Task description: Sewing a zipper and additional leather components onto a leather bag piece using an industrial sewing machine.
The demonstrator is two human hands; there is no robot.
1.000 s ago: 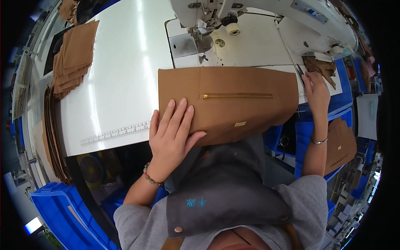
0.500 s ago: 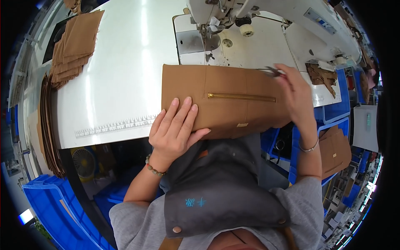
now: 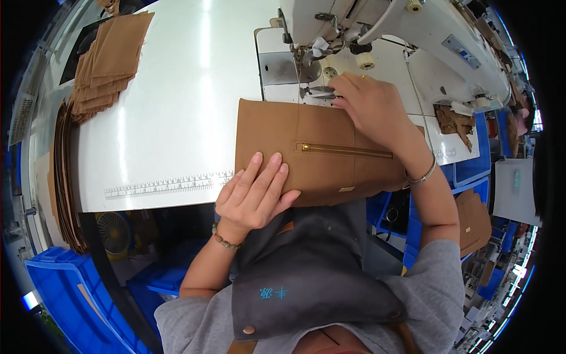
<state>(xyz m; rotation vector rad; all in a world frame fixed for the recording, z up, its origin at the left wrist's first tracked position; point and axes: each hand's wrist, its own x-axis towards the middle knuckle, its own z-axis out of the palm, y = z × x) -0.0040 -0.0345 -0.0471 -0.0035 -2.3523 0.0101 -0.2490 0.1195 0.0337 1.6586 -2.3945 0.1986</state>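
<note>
A brown leather-like bag panel (image 3: 324,127) with a brass zipper (image 3: 348,151) lies at the table's front edge, its near part hanging toward my lap. My left hand (image 3: 250,194) rests on the panel's left part, fingers stretched out. My right hand (image 3: 374,109) is above the panel's far edge, closed around small thread snips (image 3: 320,92). Their blades point left, close to the sewing machine's needle area (image 3: 306,74). My fingers hide the handle of the snips.
The sewing machine (image 3: 401,29) stands at the back right. Stacked brown pieces (image 3: 112,59) lie at the far left, more panels (image 3: 68,183) hang over the left edge. Scraps (image 3: 455,125) lie at right. Blue bins (image 3: 82,295) flank the table. A printed ruler (image 3: 168,184) runs along the front edge.
My right hand has moved left with the snips, from the panel's far right corner to beside the needle area. My left hand still rests on the panel.
</note>
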